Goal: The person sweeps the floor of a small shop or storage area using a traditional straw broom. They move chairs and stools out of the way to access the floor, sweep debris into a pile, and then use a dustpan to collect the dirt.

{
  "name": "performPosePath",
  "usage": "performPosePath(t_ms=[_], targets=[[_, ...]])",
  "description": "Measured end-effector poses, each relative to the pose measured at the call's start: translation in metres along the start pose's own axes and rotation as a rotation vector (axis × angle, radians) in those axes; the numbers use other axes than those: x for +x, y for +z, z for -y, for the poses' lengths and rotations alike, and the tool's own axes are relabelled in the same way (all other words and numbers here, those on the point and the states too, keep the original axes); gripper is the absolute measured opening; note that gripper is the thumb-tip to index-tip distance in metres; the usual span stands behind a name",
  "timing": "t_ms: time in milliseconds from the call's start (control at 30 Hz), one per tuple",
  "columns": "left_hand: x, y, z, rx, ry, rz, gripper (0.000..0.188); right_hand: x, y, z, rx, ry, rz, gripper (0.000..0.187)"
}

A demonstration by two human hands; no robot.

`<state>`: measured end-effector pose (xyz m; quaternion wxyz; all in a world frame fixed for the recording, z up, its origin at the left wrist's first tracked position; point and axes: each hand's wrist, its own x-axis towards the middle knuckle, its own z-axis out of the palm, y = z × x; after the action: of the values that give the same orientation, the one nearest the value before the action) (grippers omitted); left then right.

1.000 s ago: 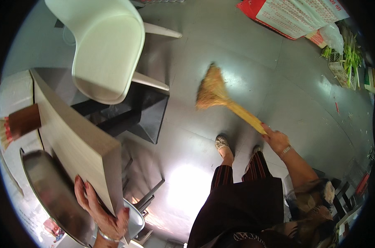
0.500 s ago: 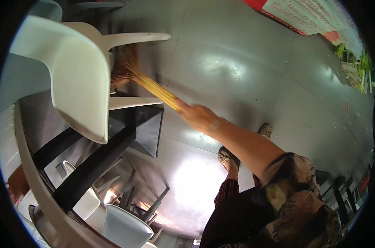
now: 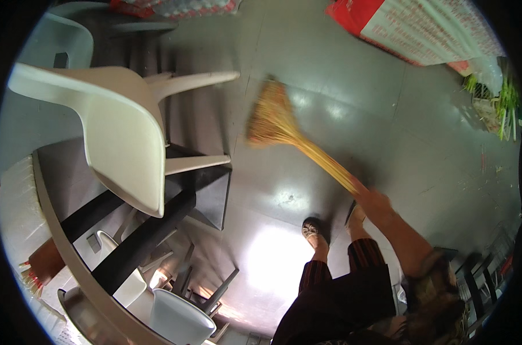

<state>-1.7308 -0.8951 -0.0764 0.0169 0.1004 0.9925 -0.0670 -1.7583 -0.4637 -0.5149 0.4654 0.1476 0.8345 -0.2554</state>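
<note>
The right hand (image 3: 373,202) has its fingers wrapped round the handle of one straw broom (image 3: 295,137); the left hand's I can't tell. The broom slants over the floor (image 3: 353,115) beyond the table's edge (image 3: 77,270), near one cream chair (image 3: 126,141).

Broom (image 3: 274,119) seemingly on grey floor (image 3: 353,135)

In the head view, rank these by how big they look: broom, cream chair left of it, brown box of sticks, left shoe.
1. Cream chair
2. Broom
3. Brown box
4. Left shoe

That is apparent size only; the box and shoe's real order is unsure, since nearness affects it.
</note>
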Motion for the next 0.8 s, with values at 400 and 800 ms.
performPosePath(t_ms=[400, 800], targets=[[0.044, -0.008, -0.022, -0.004, -0.028, 0.234, 0.090, -0.280, -0.019, -0.196, -0.173, 0.350, -0.199, 0.057], [0.372, -0.106, -0.127, -1.487, 0.642, 0.146, 0.040, -0.072, -0.209, 0.116, 0.270, -0.074, -0.250, 0.051]])
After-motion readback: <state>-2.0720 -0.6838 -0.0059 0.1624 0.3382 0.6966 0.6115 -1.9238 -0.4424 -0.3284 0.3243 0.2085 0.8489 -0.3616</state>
